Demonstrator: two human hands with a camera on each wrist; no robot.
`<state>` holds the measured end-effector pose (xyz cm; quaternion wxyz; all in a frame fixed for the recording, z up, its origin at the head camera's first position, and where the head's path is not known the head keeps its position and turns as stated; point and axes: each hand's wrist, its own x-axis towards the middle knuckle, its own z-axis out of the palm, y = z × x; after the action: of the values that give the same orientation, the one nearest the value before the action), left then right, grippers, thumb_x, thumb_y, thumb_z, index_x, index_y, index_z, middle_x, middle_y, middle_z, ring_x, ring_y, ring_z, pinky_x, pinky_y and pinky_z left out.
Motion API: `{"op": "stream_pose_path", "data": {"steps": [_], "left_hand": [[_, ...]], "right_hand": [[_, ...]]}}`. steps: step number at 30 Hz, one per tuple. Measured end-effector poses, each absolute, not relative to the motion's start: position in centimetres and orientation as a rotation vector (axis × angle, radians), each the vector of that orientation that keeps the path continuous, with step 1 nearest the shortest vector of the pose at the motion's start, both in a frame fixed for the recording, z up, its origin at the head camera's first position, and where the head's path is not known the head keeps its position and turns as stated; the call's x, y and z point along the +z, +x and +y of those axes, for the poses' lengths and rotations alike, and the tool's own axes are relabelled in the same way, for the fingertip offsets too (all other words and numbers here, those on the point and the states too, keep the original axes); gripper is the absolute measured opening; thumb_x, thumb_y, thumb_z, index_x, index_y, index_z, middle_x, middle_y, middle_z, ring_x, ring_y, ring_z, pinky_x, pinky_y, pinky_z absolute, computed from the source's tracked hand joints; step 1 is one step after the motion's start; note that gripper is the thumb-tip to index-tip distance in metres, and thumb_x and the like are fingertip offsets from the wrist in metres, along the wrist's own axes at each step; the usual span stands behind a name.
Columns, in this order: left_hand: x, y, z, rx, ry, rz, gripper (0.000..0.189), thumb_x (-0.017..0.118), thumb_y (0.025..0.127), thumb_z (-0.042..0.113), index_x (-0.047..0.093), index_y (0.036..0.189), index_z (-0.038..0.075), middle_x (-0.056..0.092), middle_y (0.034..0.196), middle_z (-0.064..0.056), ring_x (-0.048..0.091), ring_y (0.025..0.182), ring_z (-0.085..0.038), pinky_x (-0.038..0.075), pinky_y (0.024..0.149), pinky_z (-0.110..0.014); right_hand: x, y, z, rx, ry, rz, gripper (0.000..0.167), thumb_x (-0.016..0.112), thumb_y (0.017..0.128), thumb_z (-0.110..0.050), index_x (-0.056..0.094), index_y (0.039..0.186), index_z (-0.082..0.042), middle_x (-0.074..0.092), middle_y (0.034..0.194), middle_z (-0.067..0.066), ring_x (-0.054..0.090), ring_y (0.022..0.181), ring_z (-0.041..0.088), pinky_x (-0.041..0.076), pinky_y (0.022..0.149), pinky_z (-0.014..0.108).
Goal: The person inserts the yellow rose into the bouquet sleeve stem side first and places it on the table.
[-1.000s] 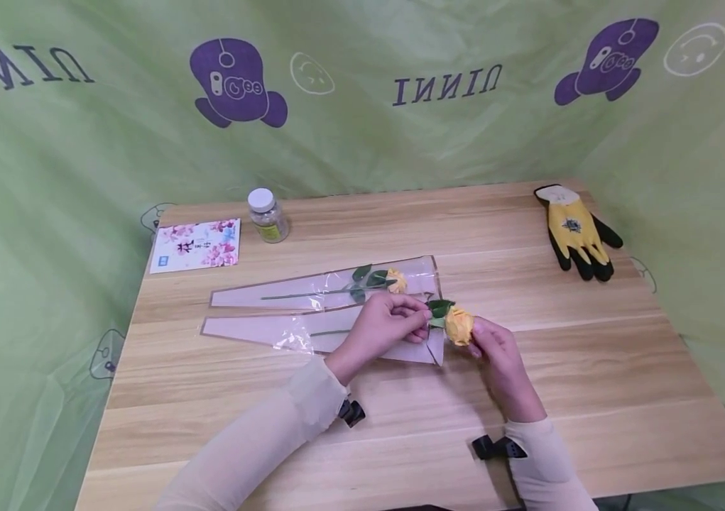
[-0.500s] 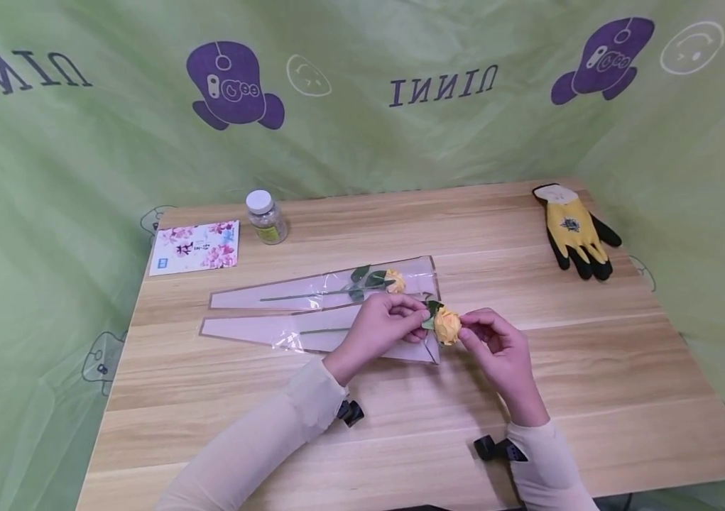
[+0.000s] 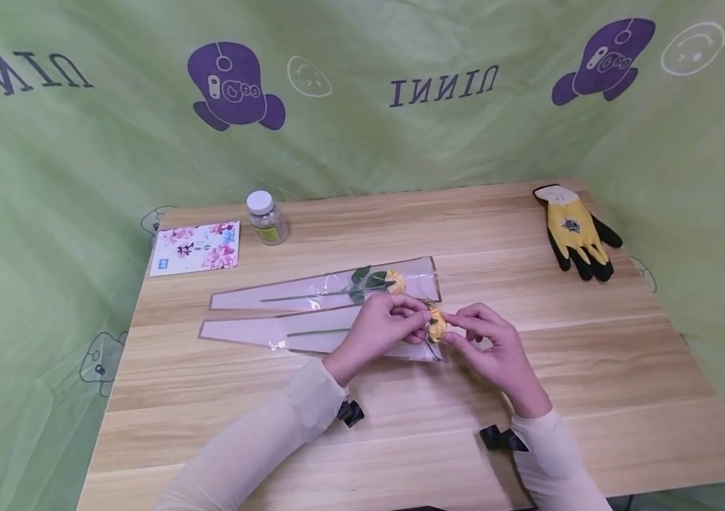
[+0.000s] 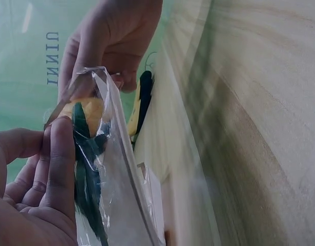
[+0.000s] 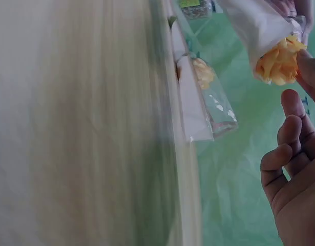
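Observation:
A yellow artificial rose (image 3: 437,328) lies with its stem inside the nearer clear flower sleeve (image 3: 241,329), its bloom at the wide mouth. My left hand (image 3: 390,319) pinches the edge of that mouth; in the left wrist view, film covers the green leaves (image 4: 85,179) beside my fingers. My right hand (image 3: 496,348) holds the bloom from the right with thumb and forefinger. From the right wrist view, part of the bloom (image 5: 280,61) pokes out of the sleeve, the other fingers curling apart below it. My left hand hides part of the stem in the head view.
Just behind lies a second sleeve (image 3: 243,299) with another yellow rose (image 3: 395,281) in it. A floral-print card (image 3: 196,248) and a white-capped jar (image 3: 268,218) are at the back left of the wooden table (image 3: 592,397). At the back right rests a yellow-black glove (image 3: 573,231).
The rose has slid leftward into the sleeve, its leaves and most of its bloom moving to the mouth. My right hand followed it left; my left hand stayed in place.

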<state>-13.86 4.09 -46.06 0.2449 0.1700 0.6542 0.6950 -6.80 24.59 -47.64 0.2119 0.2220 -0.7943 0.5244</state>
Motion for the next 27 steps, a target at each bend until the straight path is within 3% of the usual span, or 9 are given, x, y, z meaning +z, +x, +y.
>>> {"op": "stream_pose_path", "data": {"steps": [7, 12, 20, 27], "left_hand": [[-46.0, -13.8, 4.3, 1.882, 0.482, 1.783, 0.016, 0.072, 0.095, 0.005, 0.072, 0.105, -0.007, 0.074, 0.085, -0.012, 0.072, 0.071, -0.02, 0.064, 0.068, -0.037], [-46.0, -13.9, 4.3, 1.896, 0.468, 1.781, 0.014, 0.072, 0.095, 0.003, 0.071, 0.103, -0.007, 0.074, 0.085, -0.014, 0.072, 0.07, -0.02, 0.064, 0.067, -0.036], [-45.7, -13.7, 4.3, 1.887, 0.49, 1.77, 0.015, 0.072, 0.095, 0.004, 0.071, 0.105, -0.007, 0.074, 0.086, -0.013, 0.073, 0.072, -0.023, 0.064, 0.068, -0.037], [-46.0, -13.7, 4.2, 1.889, 0.484, 1.778, 0.013, 0.071, 0.095, 0.003, 0.071, 0.104, -0.006, 0.074, 0.085, -0.012, 0.072, 0.069, -0.021, 0.064, 0.069, -0.042]], "right_hand": [[-47.4, -7.1, 24.3, 1.407, 0.68, -2.295, 0.036, 0.079, 0.072, 0.022, 0.074, 0.105, 0.008, 0.063, 0.094, 0.008, 0.053, 0.068, 0.02, 0.047, 0.055, 0.027], [-47.5, -7.2, 24.1, 1.416, 0.699, -2.259, 0.037, 0.077, 0.069, 0.026, 0.074, 0.102, 0.009, 0.065, 0.094, 0.016, 0.055, 0.069, 0.019, 0.048, 0.056, 0.025], [-47.3, -7.5, 23.4, 1.426, 0.681, -2.307, 0.031, 0.076, 0.077, 0.021, 0.076, 0.104, 0.005, 0.074, 0.102, 0.013, 0.065, 0.078, 0.017, 0.05, 0.058, 0.026], [-47.3, -7.5, 23.1, 1.5, 0.679, -2.348, 0.028, 0.074, 0.079, 0.022, 0.076, 0.101, 0.006, 0.075, 0.104, 0.015, 0.07, 0.094, 0.016, 0.058, 0.074, 0.024]]}}
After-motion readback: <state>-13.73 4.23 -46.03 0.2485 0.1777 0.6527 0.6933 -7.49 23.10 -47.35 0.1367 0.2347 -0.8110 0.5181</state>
